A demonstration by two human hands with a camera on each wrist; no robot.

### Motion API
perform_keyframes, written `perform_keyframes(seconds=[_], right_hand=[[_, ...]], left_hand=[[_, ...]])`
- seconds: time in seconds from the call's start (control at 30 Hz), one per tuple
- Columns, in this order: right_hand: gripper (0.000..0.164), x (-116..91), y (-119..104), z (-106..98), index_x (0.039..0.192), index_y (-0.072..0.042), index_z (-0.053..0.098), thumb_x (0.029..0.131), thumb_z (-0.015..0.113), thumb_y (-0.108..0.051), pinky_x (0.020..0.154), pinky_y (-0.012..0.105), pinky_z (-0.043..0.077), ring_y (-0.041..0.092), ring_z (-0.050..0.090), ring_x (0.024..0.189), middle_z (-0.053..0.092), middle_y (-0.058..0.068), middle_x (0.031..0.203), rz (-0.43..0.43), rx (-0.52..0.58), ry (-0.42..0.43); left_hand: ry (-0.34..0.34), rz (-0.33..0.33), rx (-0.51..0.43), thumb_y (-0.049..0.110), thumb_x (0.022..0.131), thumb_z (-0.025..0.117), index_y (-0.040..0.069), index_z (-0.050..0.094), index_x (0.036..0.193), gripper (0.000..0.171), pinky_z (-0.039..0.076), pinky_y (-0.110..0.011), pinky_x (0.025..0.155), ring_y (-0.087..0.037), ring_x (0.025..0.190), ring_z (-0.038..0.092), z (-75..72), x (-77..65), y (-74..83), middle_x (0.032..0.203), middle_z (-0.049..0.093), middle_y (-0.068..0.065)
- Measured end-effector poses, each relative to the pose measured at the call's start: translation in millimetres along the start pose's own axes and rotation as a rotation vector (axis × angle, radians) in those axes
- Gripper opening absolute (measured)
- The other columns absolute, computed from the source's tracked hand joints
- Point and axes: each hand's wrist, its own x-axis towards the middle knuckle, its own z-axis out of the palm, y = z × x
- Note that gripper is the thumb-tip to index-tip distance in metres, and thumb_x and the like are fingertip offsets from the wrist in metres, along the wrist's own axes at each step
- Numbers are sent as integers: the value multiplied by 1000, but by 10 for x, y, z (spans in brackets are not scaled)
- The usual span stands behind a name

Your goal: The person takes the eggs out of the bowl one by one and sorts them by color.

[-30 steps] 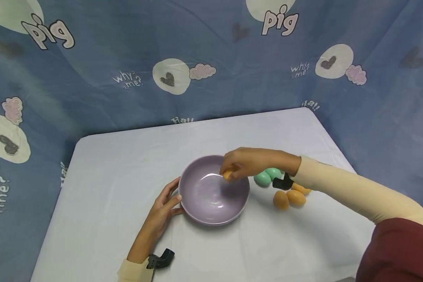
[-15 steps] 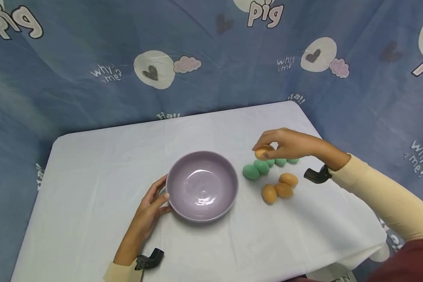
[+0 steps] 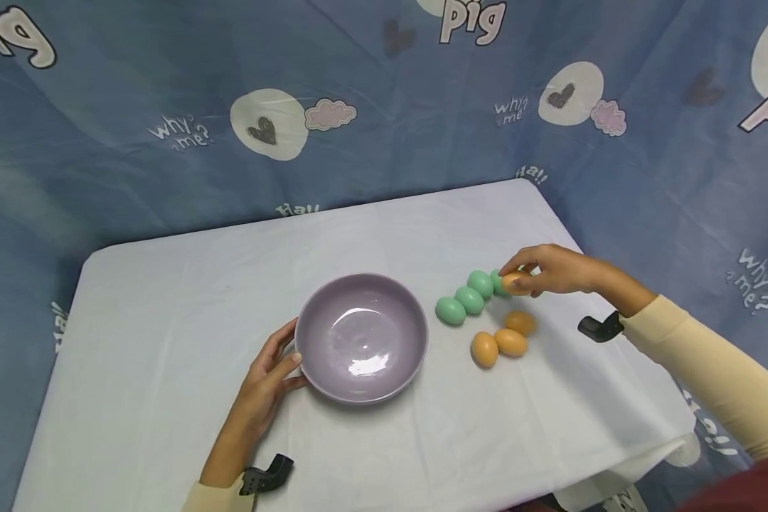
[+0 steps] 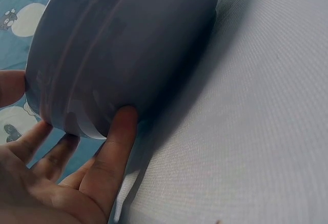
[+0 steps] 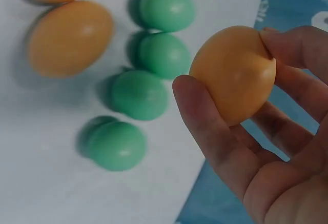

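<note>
A lilac bowl (image 3: 361, 334) stands on the white-covered table. My left hand (image 3: 262, 391) holds its left side, thumb at the rim; in the left wrist view, fingertips (image 4: 123, 119) lie against the outer wall of the bowl (image 4: 123, 44). Over the far end of a row of green eggs (image 3: 470, 300), my right hand (image 3: 566, 270) pinches an orange egg (image 3: 515, 283). In the right wrist view, thumb and fingers grip this orange egg (image 5: 233, 75) above the table. The hand hides part of the green row.
Several loose orange eggs (image 3: 510, 342) lie clustered between the bowl and my right forearm, in front of the green row. The table's (image 3: 166, 313) far edge meets a blue printed curtain (image 3: 371, 64). Each wrist wears a black camera mount (image 3: 601, 327).
My right hand has moved from above the bowl rightward over the green eggs, with the orange egg in its fingers. The left hand stays on the bowl. The head view has shifted slightly right.
</note>
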Motion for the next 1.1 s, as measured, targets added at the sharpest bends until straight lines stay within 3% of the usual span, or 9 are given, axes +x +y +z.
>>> perform_keyframes(seconds=[0.23,0.5,0.77,1.1], right_hand=[[33,27,255,139,127,3,64,96,65,-9,72,35,60,23,67,94,60,23,132,52,10,9],[34,-14,487,256,126,3,65,96,65,-12,68,34,58,18,62,81,64,19,118,153,15,19],[36,75,531,347,125,2,65,94,67,-15,67,32,57,17,60,81,65,13,111,173,22,18],[36,48,534,450,126,3,63,96,65,-17,69,34,58,16,63,86,66,16,114,194,5,4]], left_hand=[[19,6,-14,12,102,53,15,30,157,59,60,-36,83,-7,124,56,-21,-47,0,164,23,-9],[-9,5,-26,15,102,55,17,30,157,60,58,-39,88,-9,128,53,19,-10,-1,164,23,-6],[17,0,-19,14,101,55,17,31,156,60,59,-39,87,-9,126,54,-2,-35,40,164,24,-5],[12,7,-17,14,102,54,17,32,156,59,58,-40,87,-11,128,53,-17,-39,15,164,25,-6]])
